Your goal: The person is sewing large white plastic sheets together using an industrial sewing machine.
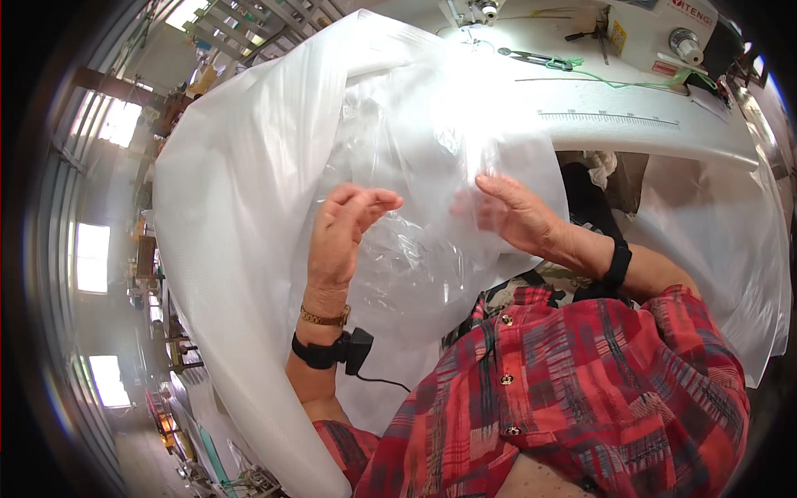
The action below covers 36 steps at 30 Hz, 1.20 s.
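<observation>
A wrinkled sheet of clear plastic film (pixel 415 261) spreads over my lap and up onto the sewing table. My right hand (pixel 527 217) has its thumb on the near side of the film, while its fingers show faintly through it from behind. My left hand (pixel 339 228) is over the left part of the film, its fingers bent and drawn together, pointing right; what lies between the fingertips is hard to make out. Around the film on the left drapes a large, whitish, translucent sheet (pixel 241 183), reaching from the table down past my left arm.
A sewing machine (pixel 660 33) stands at the back right of the white table (pixel 706 137), which has a printed ruler scale. Thread snips (pixel 535 58) lie near green thread. More translucent sheeting (pixel 706 249) hangs at the right. Metal racks and windows are at the far left.
</observation>
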Each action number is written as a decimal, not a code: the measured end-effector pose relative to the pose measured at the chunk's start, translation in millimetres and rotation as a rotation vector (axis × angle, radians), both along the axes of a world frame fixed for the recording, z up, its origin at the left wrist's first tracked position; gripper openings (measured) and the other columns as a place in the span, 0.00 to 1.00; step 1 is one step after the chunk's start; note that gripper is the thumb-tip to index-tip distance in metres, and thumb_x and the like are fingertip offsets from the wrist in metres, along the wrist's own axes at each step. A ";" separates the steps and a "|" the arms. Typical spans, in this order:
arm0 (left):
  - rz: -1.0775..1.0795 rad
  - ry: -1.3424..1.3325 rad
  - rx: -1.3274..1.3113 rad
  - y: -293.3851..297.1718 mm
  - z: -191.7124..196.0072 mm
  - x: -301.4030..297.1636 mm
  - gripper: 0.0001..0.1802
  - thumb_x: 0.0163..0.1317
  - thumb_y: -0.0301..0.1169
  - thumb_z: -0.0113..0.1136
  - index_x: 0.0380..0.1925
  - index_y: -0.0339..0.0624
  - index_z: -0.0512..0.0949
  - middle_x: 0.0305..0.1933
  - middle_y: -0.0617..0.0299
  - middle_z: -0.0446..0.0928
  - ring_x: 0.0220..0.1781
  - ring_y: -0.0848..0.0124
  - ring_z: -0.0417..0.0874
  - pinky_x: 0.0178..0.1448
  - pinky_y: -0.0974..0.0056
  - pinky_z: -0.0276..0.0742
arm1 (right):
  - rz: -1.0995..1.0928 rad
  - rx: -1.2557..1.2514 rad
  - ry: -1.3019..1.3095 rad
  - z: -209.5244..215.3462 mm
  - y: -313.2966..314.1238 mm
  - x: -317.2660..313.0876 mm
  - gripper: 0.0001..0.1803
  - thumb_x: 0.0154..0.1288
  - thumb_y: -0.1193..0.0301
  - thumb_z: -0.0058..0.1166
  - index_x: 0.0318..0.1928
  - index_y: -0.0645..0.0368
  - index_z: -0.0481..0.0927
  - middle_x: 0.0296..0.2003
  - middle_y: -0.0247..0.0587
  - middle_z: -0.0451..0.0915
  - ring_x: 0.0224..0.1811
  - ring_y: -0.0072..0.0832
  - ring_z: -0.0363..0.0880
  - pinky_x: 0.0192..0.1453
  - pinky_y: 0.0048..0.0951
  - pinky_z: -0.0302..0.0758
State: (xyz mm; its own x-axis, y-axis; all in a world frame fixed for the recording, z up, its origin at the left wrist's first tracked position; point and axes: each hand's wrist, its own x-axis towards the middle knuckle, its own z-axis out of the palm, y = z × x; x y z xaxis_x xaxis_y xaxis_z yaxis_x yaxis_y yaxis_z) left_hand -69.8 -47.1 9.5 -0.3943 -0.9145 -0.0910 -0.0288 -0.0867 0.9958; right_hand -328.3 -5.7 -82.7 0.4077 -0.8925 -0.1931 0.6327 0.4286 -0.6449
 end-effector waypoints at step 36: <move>0.317 -1.307 -0.858 -31.7 -40.3 41.9 0.04 0.65 0.28 0.57 0.37 0.39 0.76 0.23 0.56 0.75 0.26 0.57 0.78 0.33 0.57 0.72 | 0.079 0.032 0.465 -24.4 54.8 -91.7 0.12 0.68 0.66 0.58 0.39 0.65 0.81 0.16 0.25 0.68 0.13 0.11 0.61 0.16 0.15 0.54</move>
